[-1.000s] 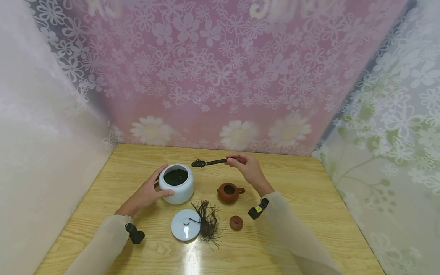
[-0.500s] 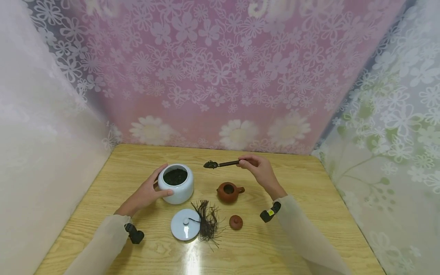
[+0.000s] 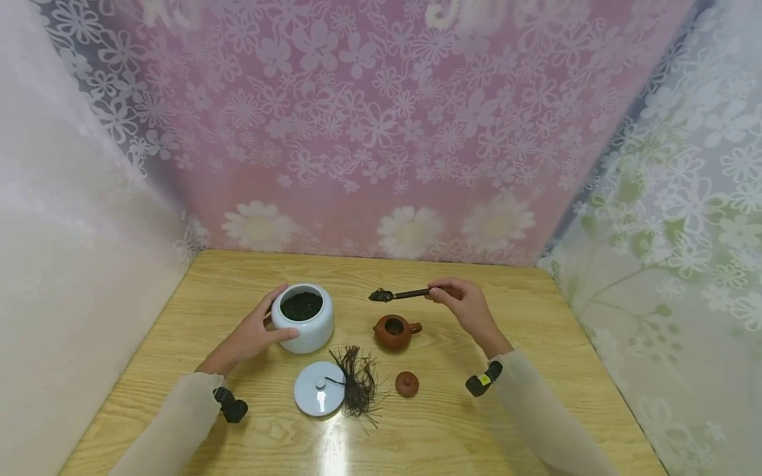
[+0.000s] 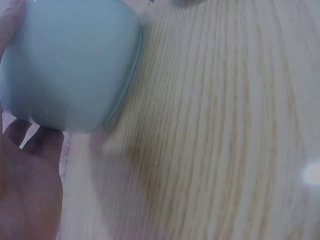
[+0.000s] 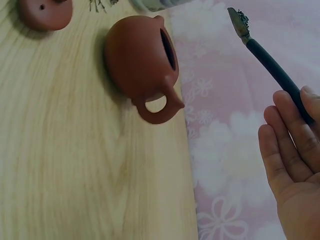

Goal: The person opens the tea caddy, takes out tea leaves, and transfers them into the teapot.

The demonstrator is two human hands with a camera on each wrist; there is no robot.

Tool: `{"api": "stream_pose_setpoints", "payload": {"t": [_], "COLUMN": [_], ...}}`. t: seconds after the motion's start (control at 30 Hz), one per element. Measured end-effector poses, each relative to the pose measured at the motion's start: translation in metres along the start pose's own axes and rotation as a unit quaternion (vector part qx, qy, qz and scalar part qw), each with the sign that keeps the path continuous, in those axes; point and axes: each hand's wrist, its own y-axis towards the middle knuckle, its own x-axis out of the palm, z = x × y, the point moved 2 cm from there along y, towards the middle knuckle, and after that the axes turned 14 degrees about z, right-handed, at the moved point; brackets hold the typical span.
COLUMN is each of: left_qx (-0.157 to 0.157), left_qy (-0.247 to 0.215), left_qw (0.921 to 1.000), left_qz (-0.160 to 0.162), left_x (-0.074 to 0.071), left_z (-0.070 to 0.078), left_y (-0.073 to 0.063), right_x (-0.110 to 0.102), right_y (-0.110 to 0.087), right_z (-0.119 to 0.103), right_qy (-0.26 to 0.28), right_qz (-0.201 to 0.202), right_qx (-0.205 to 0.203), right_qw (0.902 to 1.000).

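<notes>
My left hand grips the side of a pale blue-white jar, thumb in front and fingers round the back; dark tea leaves show inside. In the left wrist view the jar fills the upper left corner. My right hand pinches the dark handle of a tea scoop, which lies nearly level in the air. Dark leaves are heaped on the scoop's tip, behind and above a small brown clay teapot. The teapot is uncovered, its handle to the right. In the right wrist view, the scoop is apart from the teapot.
The teapot's small clay lid lies in front of it. To the left rests the jar's round pale lid, with a dark stringy tassel beside it. A patterned cloth wall rises behind the wooden table.
My right hand has moved to the right with the loaded tea scoop, from beside the jar to behind the teapot, dipping slightly lately. The left hand stays on the jar.
</notes>
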Motion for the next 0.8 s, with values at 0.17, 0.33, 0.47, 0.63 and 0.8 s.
{"api": "stream_pose_setpoints", "payload": {"t": [0.17,0.33,0.47,0.63,0.8], "left_qx": [-0.003,-0.003,-0.001,-0.002,-0.001], "left_qy": [0.0,0.001,0.005,0.002,0.005], "left_qw": [1.0,1.0,1.0,1.0,1.0], "left_qz": [0.0,-0.001,-0.001,0.002,0.001], "left_x": [0.0,-0.001,-0.001,0.0,0.001], "left_z": [-0.001,-0.002,-0.001,-0.001,-0.002], "left_y": [0.0,0.001,0.0,0.001,0.001], "right_x": [-0.006,-0.011,-0.015,-0.018,-0.021], "right_y": [-0.005,-0.011,-0.016,-0.022,-0.026], "right_z": [0.007,0.012,0.017,0.023,0.03], "right_qy": [-0.007,-0.011,-0.014,-0.014,-0.033], "right_qz": [0.003,0.001,-0.002,-0.005,-0.004], "right_qx": [0.009,0.014,0.015,0.018,0.013], "right_qw": [0.9999,0.9998,0.9998,0.9997,0.9994]}}
